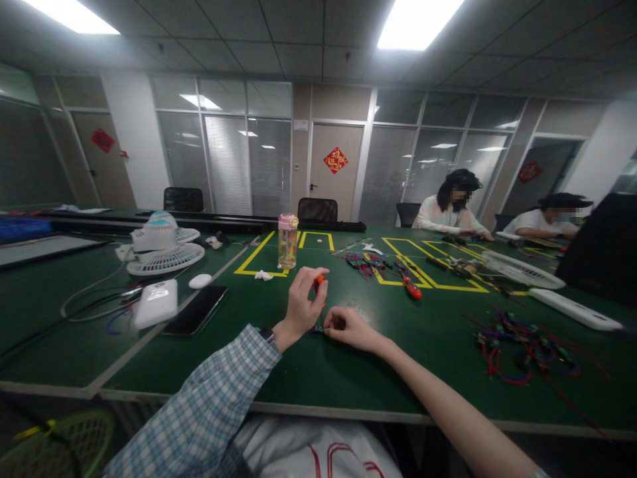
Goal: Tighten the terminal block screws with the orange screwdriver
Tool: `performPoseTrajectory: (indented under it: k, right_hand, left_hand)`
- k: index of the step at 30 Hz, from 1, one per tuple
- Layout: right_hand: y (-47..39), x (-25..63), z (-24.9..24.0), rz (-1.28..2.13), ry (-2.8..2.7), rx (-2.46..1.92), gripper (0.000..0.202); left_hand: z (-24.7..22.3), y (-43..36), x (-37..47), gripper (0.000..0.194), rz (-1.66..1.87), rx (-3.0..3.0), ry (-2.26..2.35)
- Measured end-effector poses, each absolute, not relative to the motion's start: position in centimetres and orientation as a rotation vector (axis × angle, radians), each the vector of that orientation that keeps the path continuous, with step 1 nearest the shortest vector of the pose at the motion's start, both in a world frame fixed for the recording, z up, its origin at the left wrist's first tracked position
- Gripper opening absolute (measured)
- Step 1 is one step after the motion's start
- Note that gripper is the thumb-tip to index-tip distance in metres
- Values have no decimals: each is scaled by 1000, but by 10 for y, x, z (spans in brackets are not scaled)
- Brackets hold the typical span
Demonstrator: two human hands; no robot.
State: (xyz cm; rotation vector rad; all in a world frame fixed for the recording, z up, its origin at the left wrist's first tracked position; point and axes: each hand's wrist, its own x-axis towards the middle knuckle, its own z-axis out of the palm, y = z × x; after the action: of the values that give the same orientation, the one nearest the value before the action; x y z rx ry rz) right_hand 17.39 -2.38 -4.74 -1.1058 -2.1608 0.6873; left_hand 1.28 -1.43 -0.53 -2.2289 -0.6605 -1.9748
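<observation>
My left hand (304, 302) is closed round the orange handle of a screwdriver (320, 280), which stands upright with its thin shaft pointing down. Beneath its tip lies a small circuit board (316, 329) with bluish wires on the green table (279, 372). Low beside the shaft, my right hand (351, 327) has its fingers curled at the board's right side; whatever its fingertips pinch is too small to make out.
A bottle (287, 242) stands beyond my hands. Leftward are a black phone (196, 311), a white power bank (156, 303) and white fans (166, 245). Wired boards (522, 345) and a red tool (412, 288) lie rightward. Two people sit at the far right.
</observation>
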Motion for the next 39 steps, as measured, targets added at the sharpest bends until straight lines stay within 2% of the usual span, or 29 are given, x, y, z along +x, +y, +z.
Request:
performPoseTrajectory:
  k: [39]
  right_hand:
    - [-23,175,-48,703,-2172,-1080,4]
  left_hand:
    - [-4,-14,13,17,-1986,-2251,-658]
